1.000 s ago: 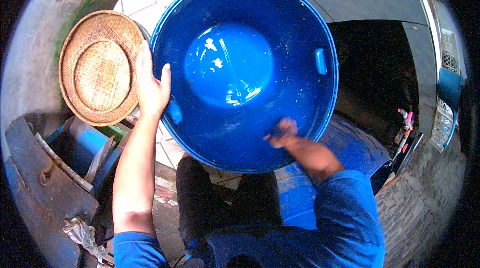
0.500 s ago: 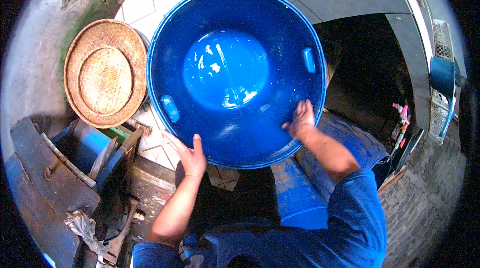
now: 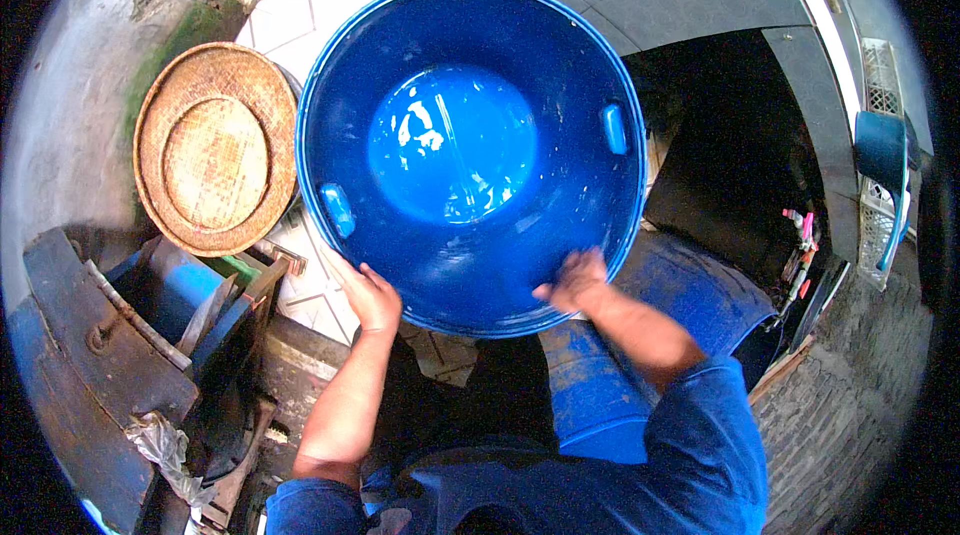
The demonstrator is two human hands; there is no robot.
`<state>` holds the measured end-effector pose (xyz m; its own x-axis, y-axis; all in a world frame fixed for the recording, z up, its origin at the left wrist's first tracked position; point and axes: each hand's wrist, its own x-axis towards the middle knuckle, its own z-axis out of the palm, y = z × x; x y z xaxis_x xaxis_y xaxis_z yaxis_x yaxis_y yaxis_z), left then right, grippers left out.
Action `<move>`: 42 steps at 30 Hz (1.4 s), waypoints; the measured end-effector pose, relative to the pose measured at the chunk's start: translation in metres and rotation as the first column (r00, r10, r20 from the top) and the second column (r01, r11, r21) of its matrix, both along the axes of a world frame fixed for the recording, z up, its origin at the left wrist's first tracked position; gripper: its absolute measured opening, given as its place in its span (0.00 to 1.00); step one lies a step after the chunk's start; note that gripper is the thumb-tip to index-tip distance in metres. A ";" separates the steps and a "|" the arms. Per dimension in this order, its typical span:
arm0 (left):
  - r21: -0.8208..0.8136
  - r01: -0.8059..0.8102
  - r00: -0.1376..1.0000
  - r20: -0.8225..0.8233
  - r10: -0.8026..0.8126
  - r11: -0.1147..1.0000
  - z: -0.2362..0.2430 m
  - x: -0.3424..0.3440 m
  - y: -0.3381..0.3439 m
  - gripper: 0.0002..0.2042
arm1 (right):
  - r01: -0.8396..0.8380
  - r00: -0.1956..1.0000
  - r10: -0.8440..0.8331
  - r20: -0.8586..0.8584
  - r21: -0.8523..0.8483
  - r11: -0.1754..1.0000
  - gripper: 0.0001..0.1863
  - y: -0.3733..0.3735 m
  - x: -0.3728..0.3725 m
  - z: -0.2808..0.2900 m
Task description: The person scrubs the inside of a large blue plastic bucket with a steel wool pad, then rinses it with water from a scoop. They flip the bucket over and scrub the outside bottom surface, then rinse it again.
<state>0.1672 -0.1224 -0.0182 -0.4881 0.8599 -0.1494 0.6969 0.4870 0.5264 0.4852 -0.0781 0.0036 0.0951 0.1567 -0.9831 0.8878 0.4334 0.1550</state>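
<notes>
A large round blue plastic tub [image 3: 450,275] fills the middle of the view, its mouth facing me. Two recessed handles sit in its walls, and the bottom shines as if wet. My left hand [image 3: 368,297] rests against the outside of the near-left rim, fingers stretched along the wall and thumb apart. Over the near-right rim reaches my right hand [image 3: 578,281], open and slightly blurred, its fingers at the inner wall. Whether those fingers press on the wall I cannot tell.
Left of the tub stands a round woven bamboo tray [image 3: 212,165]. A rusty metal-and-wood frame [image 3: 120,335] is at the lower left. Scuffed blue drums [image 3: 690,285] lie at the right, beside a dark opening [image 3: 735,135] and a pink-handled tap [image 3: 800,225].
My right hand has slid left and nearer to me along the tub's inner wall. The left hand has shifted slightly left, its thumb lower against the rim. The tub has barely moved.
</notes>
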 end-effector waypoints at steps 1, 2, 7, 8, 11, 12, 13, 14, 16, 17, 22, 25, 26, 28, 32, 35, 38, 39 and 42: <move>0.030 0.034 0.999 -0.009 -0.033 0.999 0.000 -0.008 0.006 0.40 | 0.203 0.964 -0.226 -0.141 -0.160 0.966 0.45 -0.017 -0.018 0.002; 0.058 0.065 0.998 -0.028 -0.063 0.996 0.001 -0.015 0.015 0.40 | 0.289 0.894 -0.363 -0.263 -0.280 0.915 0.43 -0.029 -0.031 0.006; 0.135 0.250 0.964 0.059 -0.260 0.959 0.004 -0.081 0.074 0.39 | -0.097 0.968 0.070 -0.242 -0.100 0.990 0.44 0.014 -0.015 0.024; 0.135 0.288 0.950 0.080 -0.301 0.948 0.005 -0.088 0.080 0.39 | -0.155 0.976 0.159 -0.149 0.039 0.987 0.44 0.028 -0.008 0.025; 0.162 0.282 0.953 0.068 -0.296 0.946 0.008 -0.085 0.073 0.41 | -0.205 0.974 0.213 -0.080 0.096 0.974 0.43 0.033 -0.009 0.033; 0.188 0.223 0.961 0.122 -0.248 0.957 0.010 -0.075 0.061 0.44 | -0.197 0.976 0.203 -0.077 0.073 0.978 0.43 0.023 -0.016 0.037; 0.164 0.142 0.969 0.179 -0.171 0.976 0.015 -0.061 0.042 0.46 | -0.076 0.980 0.072 -0.183 -0.015 0.997 0.40 0.005 -0.030 0.043; 0.208 0.030 0.935 0.340 -0.101 0.978 0.017 -0.044 0.024 0.48 | 0.046 0.910 -0.142 -0.390 -0.245 0.968 0.39 -0.004 -0.036 0.046; -0.022 -0.124 0.909 0.398 0.123 0.992 0.025 -0.013 -0.013 0.49 | 0.173 0.851 -0.229 -0.472 -0.159 0.972 0.38 -0.011 -0.039 0.052; -0.014 -0.119 0.929 0.350 0.117 0.993 0.025 0.000 -0.026 0.50 | 0.186 0.873 -0.239 -0.425 -0.164 0.969 0.39 -0.014 -0.039 0.054; 0.054 -0.256 0.921 0.315 0.227 0.965 0.005 0.026 -0.035 0.41 | -0.190 0.976 0.211 -0.057 0.257 0.948 0.42 0.046 0.018 0.024; 0.053 -0.230 0.940 0.269 0.208 0.972 -0.004 0.014 -0.028 0.37 | 0.013 0.987 -0.004 -0.158 0.055 0.998 0.44 0.013 0.001 0.009; 0.063 -0.175 0.958 0.241 0.155 0.983 -0.005 0.007 -0.024 0.36 | 0.080 0.985 -0.082 -0.154 -0.024 0.997 0.44 -0.004 -0.016 0.004; 0.091 -0.066 0.980 0.193 0.047 0.994 -0.005 -0.014 -0.008 0.36 | 0.199 0.945 -0.235 -0.226 -0.172 0.965 0.44 -0.037 -0.052 0.000; 0.125 0.195 0.955 0.203 -0.217 0.973 0.006 -0.080 0.067 0.35 | 0.275 0.740 -0.477 -0.475 -0.433 0.858 0.43 -0.043 -0.102 -0.009; 0.140 0.367 0.886 0.249 -0.391 0.920 0.012 -0.108 0.121 0.35 | 0.165 0.891 -0.307 -0.335 -0.391 0.906 0.43 -0.011 -0.107 -0.034; 0.092 0.309 0.912 0.255 -0.322 0.947 0.016 -0.096 0.122 0.40 | 0.173 0.880 -0.328 -0.344 -0.411 0.895 0.46 0.011 -0.090 -0.066; 0.083 0.305 0.926 0.209 -0.316 0.949 0.016 -0.088 0.115 0.41 | 0.197 0.875 -0.353 -0.330 -0.422 0.885 0.47 0.009 -0.094 -0.076; 0.119 0.245 0.934 0.236 -0.267 0.962 0.007 -0.079 0.108 0.31 | 0.338 0.804 -0.489 -0.339 -0.416 0.844 0.49 -0.020 -0.153 -0.100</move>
